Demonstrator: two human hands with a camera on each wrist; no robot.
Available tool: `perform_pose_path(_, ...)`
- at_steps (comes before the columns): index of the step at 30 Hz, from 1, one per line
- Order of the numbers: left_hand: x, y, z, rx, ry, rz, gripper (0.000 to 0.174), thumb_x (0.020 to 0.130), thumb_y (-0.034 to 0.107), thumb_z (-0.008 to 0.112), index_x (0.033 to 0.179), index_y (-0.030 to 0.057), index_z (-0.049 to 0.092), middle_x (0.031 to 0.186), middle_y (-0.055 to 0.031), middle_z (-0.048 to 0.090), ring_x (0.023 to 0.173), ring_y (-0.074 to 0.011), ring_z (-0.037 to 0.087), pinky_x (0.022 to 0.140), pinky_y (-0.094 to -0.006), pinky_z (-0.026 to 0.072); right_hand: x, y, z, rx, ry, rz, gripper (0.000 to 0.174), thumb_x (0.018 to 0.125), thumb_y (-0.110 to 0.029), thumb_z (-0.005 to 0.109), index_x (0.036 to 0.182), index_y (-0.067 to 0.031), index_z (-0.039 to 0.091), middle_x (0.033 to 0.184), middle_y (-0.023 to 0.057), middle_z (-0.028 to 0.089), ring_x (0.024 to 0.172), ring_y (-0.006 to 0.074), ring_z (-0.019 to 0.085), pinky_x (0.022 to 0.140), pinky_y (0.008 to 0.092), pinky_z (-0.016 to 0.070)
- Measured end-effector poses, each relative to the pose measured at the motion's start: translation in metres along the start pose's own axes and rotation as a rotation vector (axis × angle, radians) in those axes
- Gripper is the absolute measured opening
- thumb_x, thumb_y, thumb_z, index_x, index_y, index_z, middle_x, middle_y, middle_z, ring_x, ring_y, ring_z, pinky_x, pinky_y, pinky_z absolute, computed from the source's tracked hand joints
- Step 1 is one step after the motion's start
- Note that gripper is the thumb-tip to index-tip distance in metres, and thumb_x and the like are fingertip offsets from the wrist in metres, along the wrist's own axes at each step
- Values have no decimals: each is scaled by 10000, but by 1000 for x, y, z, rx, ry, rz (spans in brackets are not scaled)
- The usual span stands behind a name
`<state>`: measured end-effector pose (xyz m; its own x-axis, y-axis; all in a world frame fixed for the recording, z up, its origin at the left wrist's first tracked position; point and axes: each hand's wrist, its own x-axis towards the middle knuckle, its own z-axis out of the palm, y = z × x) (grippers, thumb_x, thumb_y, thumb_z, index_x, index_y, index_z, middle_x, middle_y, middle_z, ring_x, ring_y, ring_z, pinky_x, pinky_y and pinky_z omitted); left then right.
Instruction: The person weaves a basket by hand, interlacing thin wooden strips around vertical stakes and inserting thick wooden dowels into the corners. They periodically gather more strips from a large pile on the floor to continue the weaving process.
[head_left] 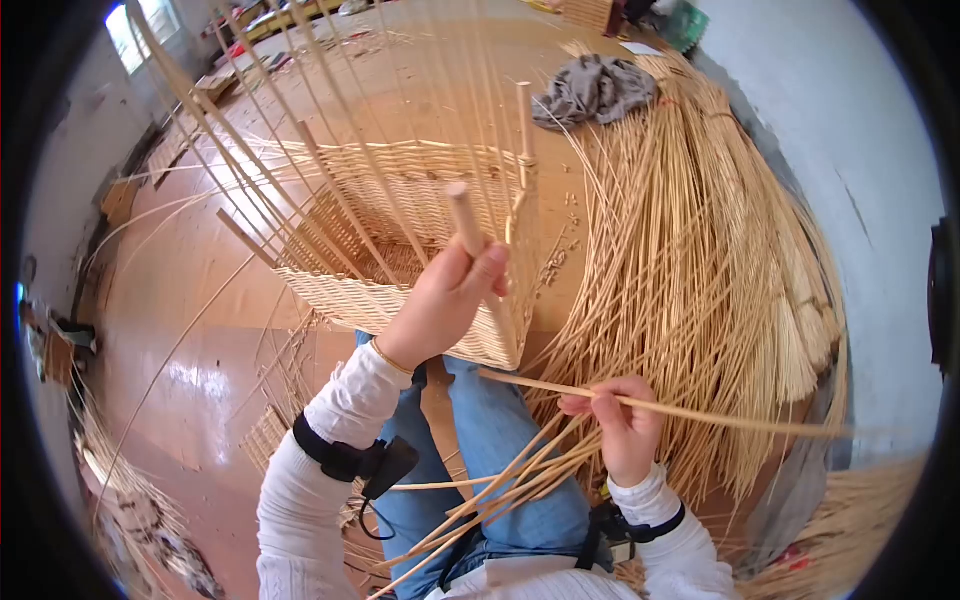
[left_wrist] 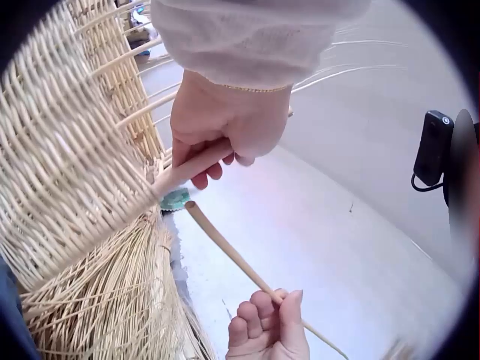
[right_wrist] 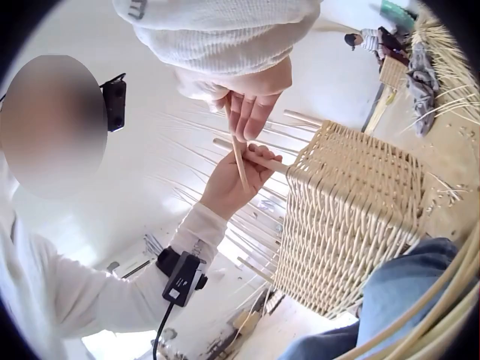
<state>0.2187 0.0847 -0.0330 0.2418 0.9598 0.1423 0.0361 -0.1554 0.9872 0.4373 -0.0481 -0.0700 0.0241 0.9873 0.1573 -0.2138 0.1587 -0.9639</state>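
A woven wicker basket with tall thin stakes standing up from its sides rests by the person's knees. The left hand grips a thick corner post of it, the post's cut top showing above the thumb. In the left wrist view, the fingers of that left hand wrap round the post just above the weave. Held between thumb and fingers of the right hand is a long wicker rod. The rod's thick cut end points toward the corner post, below the left hand.
Several loose rods lie across the person's jeans. A large heap of wicker rods spreads along the right wall, with a grey cloth on its far end. Offcuts litter the floor. Another person is in the background.
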Motion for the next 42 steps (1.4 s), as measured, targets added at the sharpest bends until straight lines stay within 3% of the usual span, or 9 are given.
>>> perform_pose_path(5, 25, 17, -38, 226, -364, -100, 272, 1026, 259, 510, 1051, -2, 584, 895, -32, 624, 896, -124, 600, 830, -283, 483, 31, 8, 23, -222, 14, -265, 119, 951, -41, 596, 1006, 37, 526, 953, 189, 687, 918, 249, 704, 809, 336, 577)
perform_pose_path(9, 48, 43, -52, 432, -492, -200, 352, 1014, 346, 507, 1028, 30, 661, 882, -42, 634, 839, -140, 578, 782, -279, 469, 66, 28, 46, -366, 98, -197, 107, 955, -26, 581, 1021, 45, 536, 930, 162, 680, 893, 228, 706, 787, 296, 561)
perform_pose_path(22, 81, 13, -58, 462, -566, -187, 423, 955, 390, 556, 1010, -24, 625, 913, -142, 683, 833, -261, 649, 762, -353, 492, 115, 79, 46, -357, -42, -232, 198, 980, -154, 586, 1034, 36, 575, 1112, 173, 636, 1009, 204, 619, 885, 307, 482)
perform_pose_path(26, 81, -32, -61, 378, -636, -24, 305, 966, 284, 574, 1092, 8, 594, 901, -81, 616, 886, -197, 613, 810, -313, 495, 113, 87, 46, -219, -6, -191, 212, 975, -162, 594, 1044, 36, 569, 1141, 185, 626, 1030, 219, 591, 911, 320, 465)
perform_pose_path(29, 81, -38, -57, 499, -619, 92, 299, 934, 230, 608, 1117, -7, 602, 971, -103, 636, 961, -222, 631, 877, -327, 501, 114, 89, 45, -233, -20, -231, 205, 976, -154, 584, 1048, 37, 567, 1161, 193, 621, 1040, 237, 596, 923, 328, 465)
perform_pose_path(31, 76, -6, -59, 480, -615, -148, 340, 943, 269, 619, 1126, -18, 615, 1007, -117, 650, 957, -233, 630, 886, -328, 493, 114, 89, 46, -257, -41, -261, 199, 978, -146, 578, 1050, 39, 567, 1178, 200, 617, 1058, 249, 598, 937, 335, 464)
perform_pose_path(33, 80, -3, -63, 430, -586, -246, 443, 977, 411, 559, 1055, -14, 654, 991, -121, 666, 933, -222, 627, 880, -329, 488, 119, 84, 55, -263, -127, -254, 223, 1008, -149, 511, 1106, 50, 532, 1287, 239, 529, 1172, 304, 566, 1007, 432, 481)
perform_pose_path(35, 81, 8, -71, 414, -419, -320, 632, 979, 579, 450, 988, -9, 680, 934, -114, 672, 914, -203, 623, 868, -320, 484, 125, 76, 68, -275, -153, -276, 223, 1003, -134, 517, 1116, 57, 536, 1304, 250, 539, 1185, 300, 564, 1002, 409, 475)
perform_pose_path(42, 45, -1, -76, 63, -65, -15, 698, 1044, 535, 194, 1010, -6, 634, 902, -79, 640, 862, -194, 616, 860, -320, 498, 112, 64, 106, -451, -153, -430, 179, 894, -38, 651, 1051, 26, 592, 1163, 255, 638, 1032, 351, 652, 877, 376, 514)
